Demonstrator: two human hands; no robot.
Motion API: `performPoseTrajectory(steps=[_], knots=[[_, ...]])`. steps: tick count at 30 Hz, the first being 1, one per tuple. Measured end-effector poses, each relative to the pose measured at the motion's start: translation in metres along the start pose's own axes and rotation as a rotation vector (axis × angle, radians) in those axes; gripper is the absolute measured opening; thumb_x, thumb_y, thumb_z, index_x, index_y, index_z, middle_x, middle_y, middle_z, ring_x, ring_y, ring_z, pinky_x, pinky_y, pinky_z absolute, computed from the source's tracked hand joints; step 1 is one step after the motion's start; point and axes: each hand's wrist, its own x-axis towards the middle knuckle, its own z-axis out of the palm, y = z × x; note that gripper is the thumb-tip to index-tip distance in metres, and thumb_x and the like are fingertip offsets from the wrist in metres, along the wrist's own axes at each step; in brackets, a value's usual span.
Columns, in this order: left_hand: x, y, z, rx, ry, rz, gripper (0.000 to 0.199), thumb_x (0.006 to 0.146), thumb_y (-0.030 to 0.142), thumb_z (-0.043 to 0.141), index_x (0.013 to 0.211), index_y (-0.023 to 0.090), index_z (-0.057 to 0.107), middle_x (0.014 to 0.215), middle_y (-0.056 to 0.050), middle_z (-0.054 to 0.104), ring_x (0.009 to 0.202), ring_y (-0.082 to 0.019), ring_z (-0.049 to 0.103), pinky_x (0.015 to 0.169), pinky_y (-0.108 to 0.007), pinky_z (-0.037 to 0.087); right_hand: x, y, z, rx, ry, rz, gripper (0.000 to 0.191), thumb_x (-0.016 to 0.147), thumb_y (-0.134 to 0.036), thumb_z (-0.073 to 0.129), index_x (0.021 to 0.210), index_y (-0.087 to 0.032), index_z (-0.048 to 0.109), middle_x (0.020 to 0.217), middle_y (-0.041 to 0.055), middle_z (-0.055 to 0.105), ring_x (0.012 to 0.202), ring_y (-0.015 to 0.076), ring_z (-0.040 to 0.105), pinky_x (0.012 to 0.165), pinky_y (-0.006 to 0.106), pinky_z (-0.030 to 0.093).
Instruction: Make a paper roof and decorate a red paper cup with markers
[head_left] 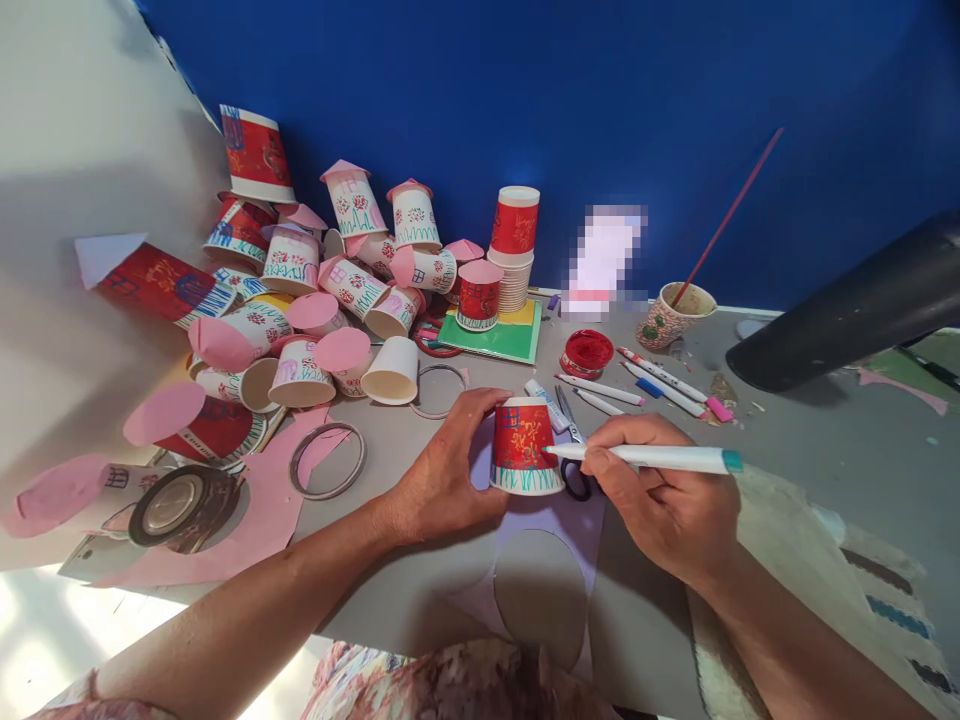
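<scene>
My left hand [442, 465] grips a red and white paper cup [527, 440] from its left side, with the cup upside down. A blue window and green grass-like strokes are drawn on the cup. In my right hand [664, 490] is a white marker [652, 458] with a green end, its tip at the cup's right side. Dark-handled scissors [576, 480] lie partly hidden behind the cup and my right hand. Below the cup is purple paper [596, 520] with a round hole cut in it.
Many decorated cups [292, 260] pile up at the left. Tape rolls [328, 460] lie on pink paper [274, 500]. Behind my hands are a red paint pot [587, 353], several markers [667, 385] and a cup with a stick [675, 315]. A dark cylinder [847, 300] leans at right.
</scene>
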Motion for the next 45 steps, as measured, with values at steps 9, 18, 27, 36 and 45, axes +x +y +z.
performPoseTrajectory(steps=[9, 18, 27, 36, 45], knots=[[0.0, 0.001, -0.0005, -0.015, -0.009, -0.012, 0.08, 0.067, 0.011, 0.073, 0.14, 0.022, 0.042, 0.137, -0.012, 0.054, 0.129, -0.028, 0.057, 0.114, -0.046, 0.048, 0.001, -0.0014, 0.0001, -0.021, -0.003, 0.006, 0.015, 0.093, -0.021, 0.061, 0.079, -0.021, 0.066, 0.065, -0.0038, 0.064, 0.042, 0.0078, 0.047, 0.042, 0.024, 0.041], [0.0001, 0.0009, -0.0008, -0.063, -0.015, -0.056, 0.082, 0.065, 0.01, 0.074, 0.141, 0.022, 0.044, 0.141, -0.012, 0.055, 0.131, -0.03, 0.057, 0.117, -0.047, 0.047, 0.0024, 0.0021, -0.0011, -0.043, 0.009, -0.022, 0.014, 0.093, -0.021, 0.063, 0.08, -0.021, 0.067, 0.066, -0.0043, 0.065, 0.045, 0.0074, 0.053, 0.044, 0.021, 0.042], [0.0, 0.0016, -0.0022, -0.155, -0.015, -0.157, 0.086, 0.067, 0.008, 0.074, 0.146, 0.021, 0.041, 0.151, -0.014, 0.053, 0.137, -0.031, 0.056, 0.12, -0.047, 0.045, 0.0029, 0.0009, -0.008, -0.008, 0.072, 0.032, 0.016, 0.093, -0.024, 0.062, 0.078, -0.021, 0.067, 0.063, -0.0025, 0.067, 0.043, 0.0084, 0.051, 0.043, 0.023, 0.044], [0.0001, -0.0011, -0.0024, -0.213, -0.042, -0.146, 0.086, 0.069, 0.01, 0.076, 0.147, 0.022, 0.041, 0.154, -0.014, 0.05, 0.14, -0.03, 0.054, 0.122, -0.048, 0.043, 0.0033, 0.0027, -0.006, 0.014, 0.052, 0.036, 0.015, 0.093, -0.025, 0.062, 0.079, -0.021, 0.067, 0.064, -0.0026, 0.065, 0.045, 0.0084, 0.053, 0.042, 0.023, 0.041], [0.0009, 0.0007, -0.0037, -0.184, -0.038, -0.156, 0.085, 0.069, 0.009, 0.074, 0.147, 0.022, 0.042, 0.154, -0.013, 0.051, 0.14, -0.03, 0.054, 0.122, -0.047, 0.043, 0.0027, 0.0026, -0.0072, 0.029, 0.046, 0.025, 0.017, 0.094, -0.024, 0.061, 0.078, -0.021, 0.066, 0.064, -0.0031, 0.064, 0.045, 0.0079, 0.051, 0.043, 0.023, 0.041]])
